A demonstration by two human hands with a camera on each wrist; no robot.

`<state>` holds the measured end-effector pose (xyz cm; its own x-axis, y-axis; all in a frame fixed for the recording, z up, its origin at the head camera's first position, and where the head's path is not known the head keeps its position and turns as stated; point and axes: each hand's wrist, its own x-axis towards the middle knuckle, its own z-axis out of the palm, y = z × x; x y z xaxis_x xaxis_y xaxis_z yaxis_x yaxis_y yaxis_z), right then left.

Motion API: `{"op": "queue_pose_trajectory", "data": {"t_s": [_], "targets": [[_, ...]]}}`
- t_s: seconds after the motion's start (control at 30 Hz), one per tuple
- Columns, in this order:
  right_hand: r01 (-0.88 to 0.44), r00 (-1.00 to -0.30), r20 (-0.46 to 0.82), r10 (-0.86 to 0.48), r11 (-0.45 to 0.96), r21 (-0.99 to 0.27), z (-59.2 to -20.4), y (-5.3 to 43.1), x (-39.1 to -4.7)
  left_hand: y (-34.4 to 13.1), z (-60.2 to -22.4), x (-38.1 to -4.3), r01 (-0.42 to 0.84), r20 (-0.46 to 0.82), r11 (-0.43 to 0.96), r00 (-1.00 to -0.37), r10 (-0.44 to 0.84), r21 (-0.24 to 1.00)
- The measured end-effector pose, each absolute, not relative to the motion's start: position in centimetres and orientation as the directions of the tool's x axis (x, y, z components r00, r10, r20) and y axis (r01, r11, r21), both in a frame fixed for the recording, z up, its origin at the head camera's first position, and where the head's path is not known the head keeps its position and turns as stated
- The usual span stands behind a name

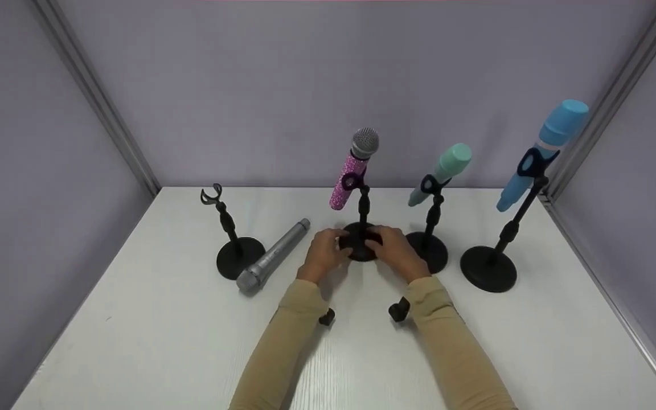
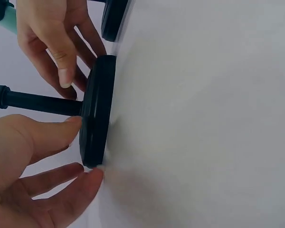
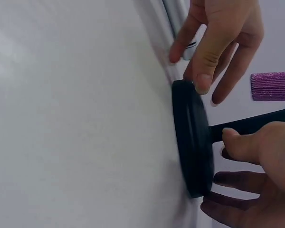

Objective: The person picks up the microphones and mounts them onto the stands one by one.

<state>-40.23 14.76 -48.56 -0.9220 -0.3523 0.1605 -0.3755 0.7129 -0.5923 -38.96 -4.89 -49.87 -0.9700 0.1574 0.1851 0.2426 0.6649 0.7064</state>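
A black microphone stand point(image 1: 364, 208) holds a pink glittery microphone point(image 1: 348, 179) with a silver mesh head, tilted in its clip. My left hand point(image 1: 325, 250) grips the left side of the stand's round base point(image 2: 99, 111), thumb over the top and fingers at the rim. On the other side, my right hand point(image 1: 397, 250) holds the base with its fingers at the edge and its thumb near the pole. In the right wrist view the base point(image 3: 192, 137) shows between both hands. Left of my left hand, a silver microphone point(image 1: 274, 256) lies on the table.
An unfilled black stand point(image 1: 240, 257) is at the left. To the right are a stand point(image 1: 427, 253) with a mint-green microphone point(image 1: 453, 161) and a taller stand point(image 1: 488, 270) with a blue microphone point(image 1: 564, 122). Walls point(image 1: 305, 85) border the white table point(image 1: 134, 341).
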Motion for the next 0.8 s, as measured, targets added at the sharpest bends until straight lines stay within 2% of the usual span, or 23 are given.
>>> {"op": "queue_pose_trajectory", "data": {"t_s": [0.2,0.5,0.8], "targets": [[-0.352,-0.924,0.094,-0.371,0.725,-0.592,-46.7,15.3,-38.1,-6.4,-49.4,-36.5,0.341,0.275,0.702,-0.938,0.211,0.625],[-0.339,-0.918,-0.013,-0.397,0.801,-0.493,-43.9,16.4,-34.5,-8.3,-46.7,-32.7,0.358,0.263,0.817,-0.929,0.261,0.453],[-0.35,-0.912,-0.037,-0.409,0.821,-0.451,-41.9,16.8,-32.4,-9.9,-45.6,-30.7,0.392,0.275,0.803,-0.916,0.293,0.449]]}}
